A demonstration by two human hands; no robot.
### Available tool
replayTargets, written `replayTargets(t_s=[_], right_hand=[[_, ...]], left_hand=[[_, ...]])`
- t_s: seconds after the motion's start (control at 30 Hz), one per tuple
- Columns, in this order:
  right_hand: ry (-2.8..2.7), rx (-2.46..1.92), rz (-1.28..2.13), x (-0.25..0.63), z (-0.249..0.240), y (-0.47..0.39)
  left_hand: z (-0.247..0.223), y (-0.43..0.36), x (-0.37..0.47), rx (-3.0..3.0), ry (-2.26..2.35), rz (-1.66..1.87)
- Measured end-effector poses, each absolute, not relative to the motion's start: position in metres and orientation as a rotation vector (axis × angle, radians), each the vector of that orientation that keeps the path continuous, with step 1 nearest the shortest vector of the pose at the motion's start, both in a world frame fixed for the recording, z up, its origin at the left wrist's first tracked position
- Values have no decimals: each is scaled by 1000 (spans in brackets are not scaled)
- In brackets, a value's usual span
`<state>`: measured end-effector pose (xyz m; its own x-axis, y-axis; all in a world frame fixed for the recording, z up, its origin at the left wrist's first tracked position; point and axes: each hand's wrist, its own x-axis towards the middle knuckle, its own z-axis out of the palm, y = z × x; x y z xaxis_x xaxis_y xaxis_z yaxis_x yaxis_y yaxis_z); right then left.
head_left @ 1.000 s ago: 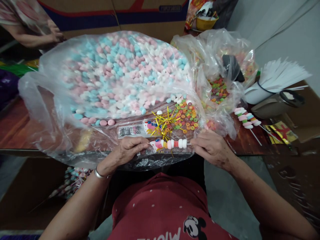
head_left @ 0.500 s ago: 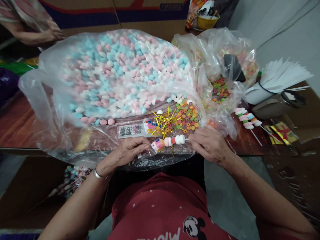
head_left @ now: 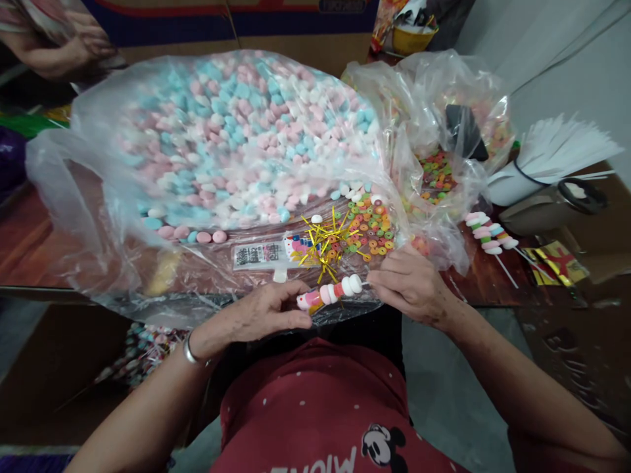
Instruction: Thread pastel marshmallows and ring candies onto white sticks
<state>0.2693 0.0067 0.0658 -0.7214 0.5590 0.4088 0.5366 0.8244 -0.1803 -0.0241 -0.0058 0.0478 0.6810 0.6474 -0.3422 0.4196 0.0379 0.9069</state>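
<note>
My right hand (head_left: 407, 286) is closed on the thin white stick of a candy skewer (head_left: 340, 288), which lies nearly level. White, pink and red sweets are threaded on it, and a pink printed piece (head_left: 309, 300) is at its left end. My left hand (head_left: 269, 310) is at that end with thumb and fingers apart, nothing gripped between them. Just behind, gold tinsel strips (head_left: 328, 243) lie by a clear printed packet (head_left: 256, 256) and loose ring sweets (head_left: 369, 226) on the plastic.
A big clear bag (head_left: 236, 131) of pastel sweets covers the table's middle. Bags of rings (head_left: 436, 174), finished skewers (head_left: 488, 233) and a cup of white sticks (head_left: 513, 184) are at the right. A person's hand (head_left: 86, 49) shows at upper left. An open box (head_left: 54, 368) is below left.
My left hand has opened and moved slightly down and right. The clear wrapper end it pinched is let go. The skewer's left end has dipped a little.
</note>
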Motion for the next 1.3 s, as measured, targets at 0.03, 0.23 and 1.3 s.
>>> replayTargets(t_s=[0.03,0.23,1.3], right_hand=[[-2559,-784,49,269,68,7],[-2740,-650,97,266,77,10],[-2771,-397,-38,251,75,12]], left_hand=[[49,-7,-22,1631,917,202],[42,-15,-9,1668,881,283],[10,-56,-22,1388,948,400]])
